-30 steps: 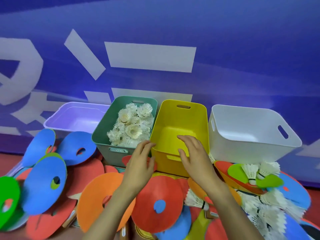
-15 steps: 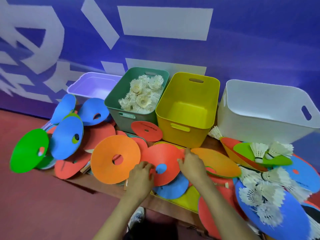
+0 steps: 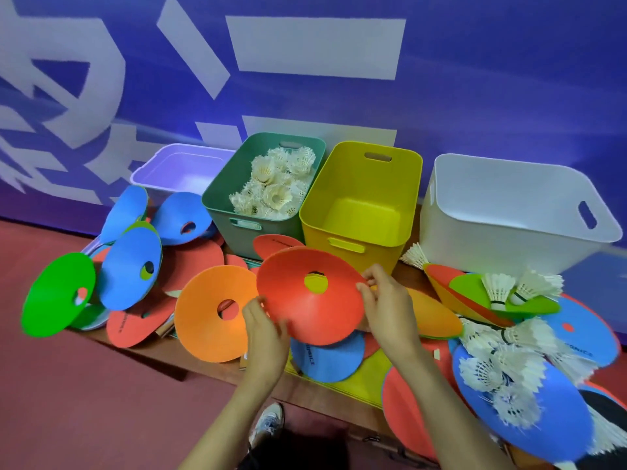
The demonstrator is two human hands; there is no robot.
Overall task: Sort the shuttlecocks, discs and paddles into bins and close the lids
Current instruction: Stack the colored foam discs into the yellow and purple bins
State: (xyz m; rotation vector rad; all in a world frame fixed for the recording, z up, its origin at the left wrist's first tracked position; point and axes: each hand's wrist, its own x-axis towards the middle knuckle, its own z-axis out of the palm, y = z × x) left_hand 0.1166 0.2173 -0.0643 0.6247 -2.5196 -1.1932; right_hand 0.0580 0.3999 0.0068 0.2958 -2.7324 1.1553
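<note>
Red disc (image 3: 322, 313) now aloft before yellow bin (image 3: 383, 184); shuttlecocks (image 3: 271, 191) in green bin (image 3: 222, 191).

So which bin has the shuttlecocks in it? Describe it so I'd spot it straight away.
Look along the blue wall at the row of four bins standing in front of it. Second from the left, between the lilac bin and the yellow bin, is the green bin. It alone holds a heap of white shuttlecocks; the others show nothing inside.
</note>
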